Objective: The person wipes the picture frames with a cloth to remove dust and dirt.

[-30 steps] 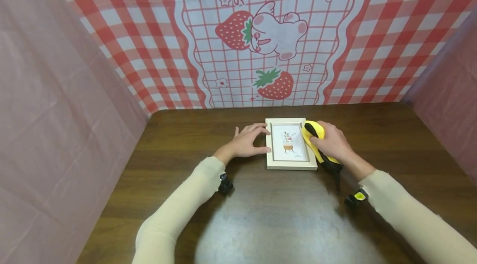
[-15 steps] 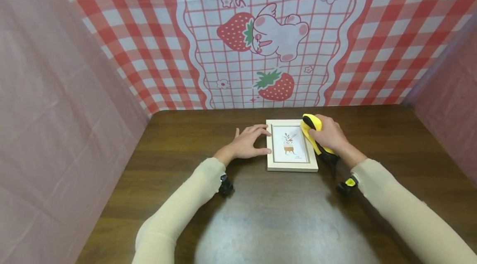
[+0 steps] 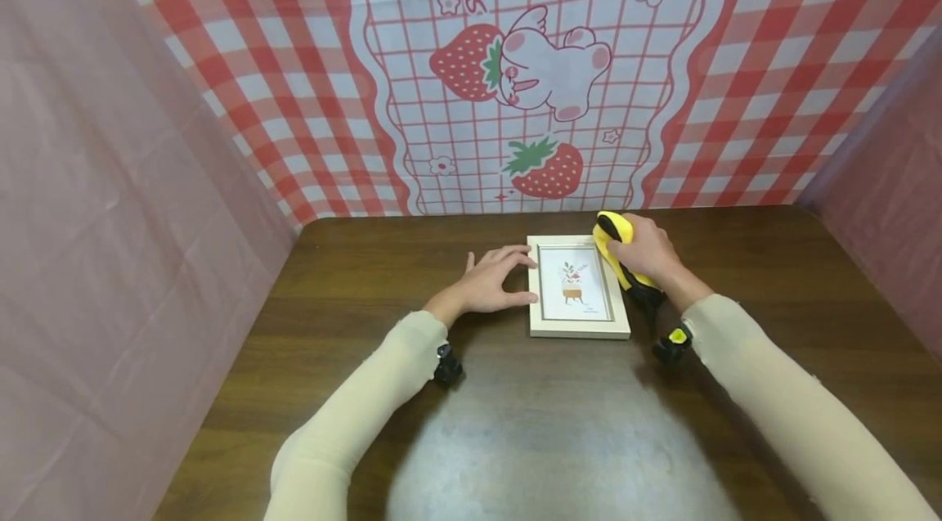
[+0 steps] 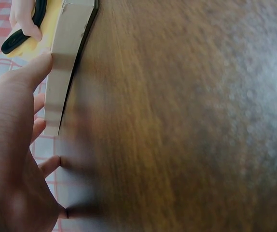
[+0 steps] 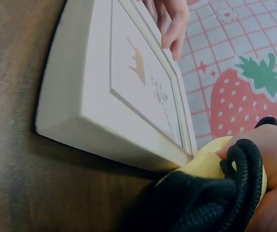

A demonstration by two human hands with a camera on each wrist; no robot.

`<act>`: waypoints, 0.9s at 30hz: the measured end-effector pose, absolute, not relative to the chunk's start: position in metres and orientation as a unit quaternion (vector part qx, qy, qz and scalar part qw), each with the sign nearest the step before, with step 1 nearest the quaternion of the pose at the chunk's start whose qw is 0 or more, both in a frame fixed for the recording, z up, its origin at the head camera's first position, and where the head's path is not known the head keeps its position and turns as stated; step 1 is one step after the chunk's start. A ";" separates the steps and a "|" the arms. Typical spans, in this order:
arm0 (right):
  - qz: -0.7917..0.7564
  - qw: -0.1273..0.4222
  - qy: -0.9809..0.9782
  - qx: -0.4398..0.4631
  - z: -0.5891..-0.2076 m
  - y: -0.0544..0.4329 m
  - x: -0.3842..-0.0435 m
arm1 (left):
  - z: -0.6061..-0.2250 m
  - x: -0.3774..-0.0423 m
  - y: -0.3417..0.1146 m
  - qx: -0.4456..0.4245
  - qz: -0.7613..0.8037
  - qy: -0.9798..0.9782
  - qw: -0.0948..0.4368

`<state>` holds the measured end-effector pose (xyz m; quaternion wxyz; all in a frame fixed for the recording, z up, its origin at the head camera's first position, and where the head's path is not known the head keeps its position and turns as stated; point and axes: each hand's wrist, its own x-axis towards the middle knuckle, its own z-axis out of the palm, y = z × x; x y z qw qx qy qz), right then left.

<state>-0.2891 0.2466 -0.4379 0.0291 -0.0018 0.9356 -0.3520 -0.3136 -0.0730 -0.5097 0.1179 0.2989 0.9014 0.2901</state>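
Note:
A cream picture frame (image 3: 580, 329) with a small potted-plant print lies flat on the wooden table. My left hand (image 3: 487, 282) rests at its left edge, thumb and fingers spread apart; in the left wrist view the thumb of that hand (image 4: 10, 116) touches the frame (image 4: 63, 63). On the other side my right hand (image 3: 648, 249) grips a yellow and black hand tool (image 3: 612, 228) against the frame's right edge near the far corner. Up close, the tool (image 5: 196, 198) shows black cord-like loops and a dark end; its exact kind is unclear.
The brown wooden table (image 3: 559, 431) stretches toward me and to both sides. A red-and-white strawberry cloth (image 3: 545, 79) hangs behind its far edge. Pinkish cloths (image 3: 96, 218) flank the left and right. Each wrist carries a small black camera (image 3: 447, 366).
My right hand has slid the yellow and black tool away from me along the frame's right edge, to the far corner. My left hand and the frame have stayed put.

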 end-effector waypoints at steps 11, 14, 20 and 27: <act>-0.348 0.029 0.937 0.015 -0.440 0.244 -0.302 | -0.506 -0.311 -0.073 0.294 0.290 0.902 0.123; -0.345 0.025 0.938 0.019 -0.441 0.243 -0.302 | -0.502 -0.308 -0.073 0.294 0.288 0.903 0.122; -0.341 0.017 0.940 0.021 -0.442 0.241 -0.298 | -0.506 -0.312 -0.074 0.295 0.287 0.904 0.116; -0.343 0.018 0.939 0.020 -0.445 0.243 -0.294 | -0.515 -0.315 -0.073 0.299 0.290 0.903 0.107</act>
